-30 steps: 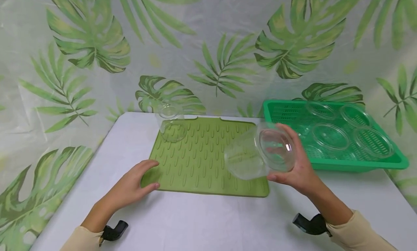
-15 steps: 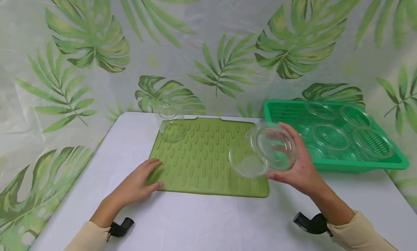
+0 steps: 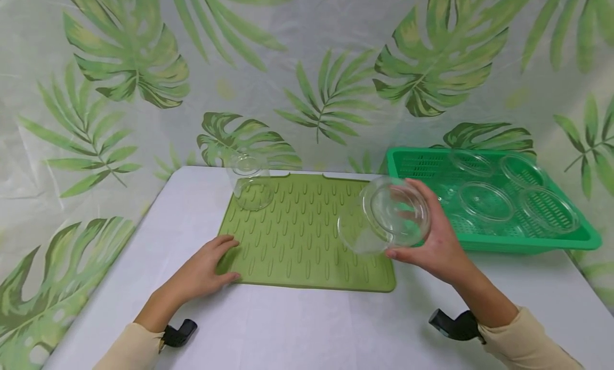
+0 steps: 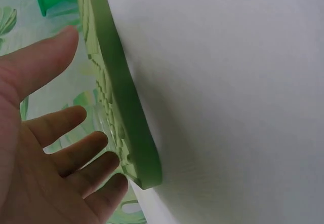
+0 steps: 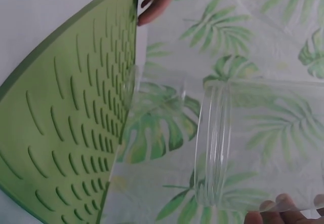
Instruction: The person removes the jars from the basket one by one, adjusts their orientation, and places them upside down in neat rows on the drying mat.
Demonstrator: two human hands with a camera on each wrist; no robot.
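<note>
My right hand (image 3: 438, 242) grips a clear plastic jar (image 3: 395, 212) around its side, above the right part of a green ribbed mat (image 3: 297, 231). Its base is turned up toward the head camera. In the right wrist view the jar's ridged rim (image 5: 212, 143) faces the mat, with a gap between them. My left hand (image 3: 201, 271) hovers by the mat's front left corner with fingers loosely spread, holding nothing. A second clear jar (image 3: 251, 183) stands upside down on the mat's back left corner.
A green slotted basket (image 3: 527, 246) holding several clear round-rimmed containers (image 3: 486, 200) stands at the right on the white table (image 3: 297, 327). A leaf-patterned sheet (image 3: 331, 55) hangs directly behind the table.
My right hand has tipped the jar from slanted to more upright, base up, and shifted it slightly left. My left hand moved a little right, then stayed by the mat's corner.
</note>
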